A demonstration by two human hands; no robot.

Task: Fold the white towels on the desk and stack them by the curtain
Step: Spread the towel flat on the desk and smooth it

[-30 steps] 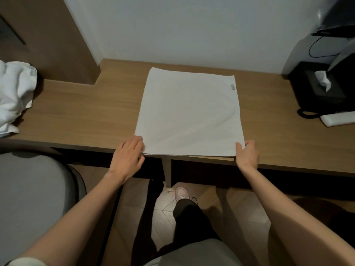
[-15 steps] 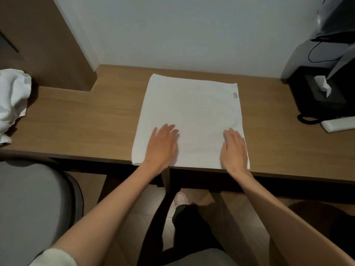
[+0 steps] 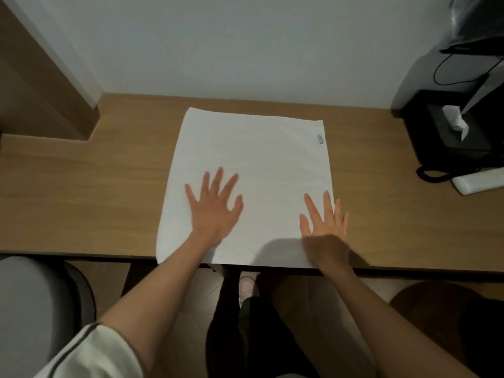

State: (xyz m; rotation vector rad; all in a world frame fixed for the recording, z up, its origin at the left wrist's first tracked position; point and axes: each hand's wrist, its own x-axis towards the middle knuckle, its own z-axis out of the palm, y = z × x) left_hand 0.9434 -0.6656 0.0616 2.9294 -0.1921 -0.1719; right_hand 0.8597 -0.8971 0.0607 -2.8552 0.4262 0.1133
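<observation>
A white towel (image 3: 259, 156) lies spread flat on the wooden desk (image 3: 81, 192), its near edge at the desk's front edge and a small tag at its far right corner. My left hand (image 3: 215, 205) presses flat on the towel's near left part with fingers spread. Along the towel's near right edge my right hand (image 3: 326, 222) lies flat, its outer fingers reaching over the edge onto the desk. No curtain shows in this view.
A black tissue box (image 3: 450, 132) with a white tissue sticking up stands at the right, with a black cord and a white flat object (image 3: 480, 180) beside it. A grey chair seat (image 3: 30, 309) is at the lower left. A wooden panel rises at the far left.
Both hands left the towel's near corners and slid forward onto the cloth, fingers spreading flat. The view shifted right, so the crumpled white towels at the left are out of frame.
</observation>
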